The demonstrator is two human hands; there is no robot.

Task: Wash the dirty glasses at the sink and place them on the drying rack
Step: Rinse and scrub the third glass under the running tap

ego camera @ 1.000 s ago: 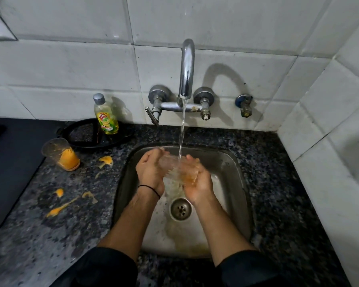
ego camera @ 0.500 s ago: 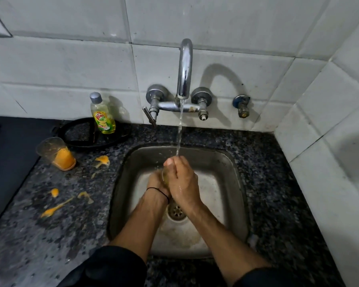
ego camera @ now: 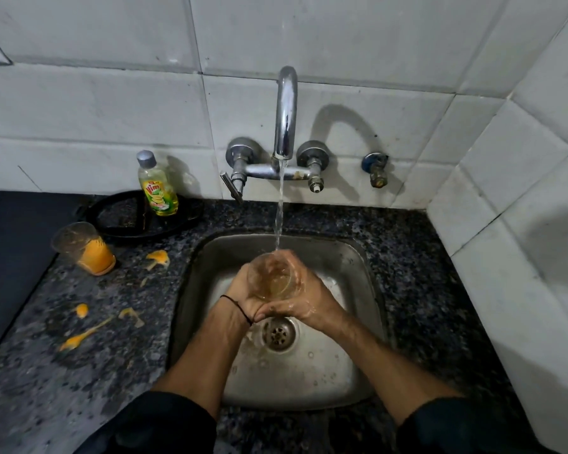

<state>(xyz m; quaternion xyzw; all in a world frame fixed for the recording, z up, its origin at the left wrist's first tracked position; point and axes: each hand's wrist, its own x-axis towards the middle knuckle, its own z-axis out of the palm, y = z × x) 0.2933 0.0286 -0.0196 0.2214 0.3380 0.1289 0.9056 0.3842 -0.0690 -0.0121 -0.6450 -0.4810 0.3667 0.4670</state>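
A clear glass with yellowish water in it is held upright over the steel sink, its mouth under the running stream from the tap. My left hand cups its left side and my right hand wraps its right side, fingers curled round the rim. A second glass, smeared with orange pulp, stands tilted on the dark granite counter to the left of the sink.
A yellow dish soap bottle stands on a black round stand behind the dirty glass. Orange splashes lie on the counter. White tiled walls close the back and right. A black surface lies far left.
The glass has turned from lying between my palms to upright with its mouth up under the stream. My right hand moved from over the glass to its side.
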